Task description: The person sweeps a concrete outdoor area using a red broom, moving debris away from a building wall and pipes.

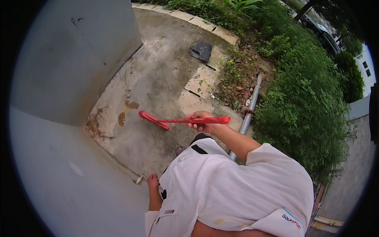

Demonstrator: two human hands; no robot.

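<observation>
My right hand (200,120) is closed around the handle of a red long-handled brush (174,120). The handle's thick end points to the picture's right, past my wrist. At its other end, the brush head (153,119) appears over the concrete floor (165,74); whether its bristles touch the floor I cannot tell. A brown wet patch (121,118) marks the concrete left of the head. Down by my side, beside the grey wall (68,166), hangs my left hand (153,180), its fingers curled and nothing visible in it.
Dry roots and dirt (96,126) lie in the wall corner. A grey ribbed cloth or mat (201,51) lies crumpled farther off, by the pale paving edge (202,81). On the right, a metal pipe (251,106) runs along rubble beside dense green shrubs (299,118).
</observation>
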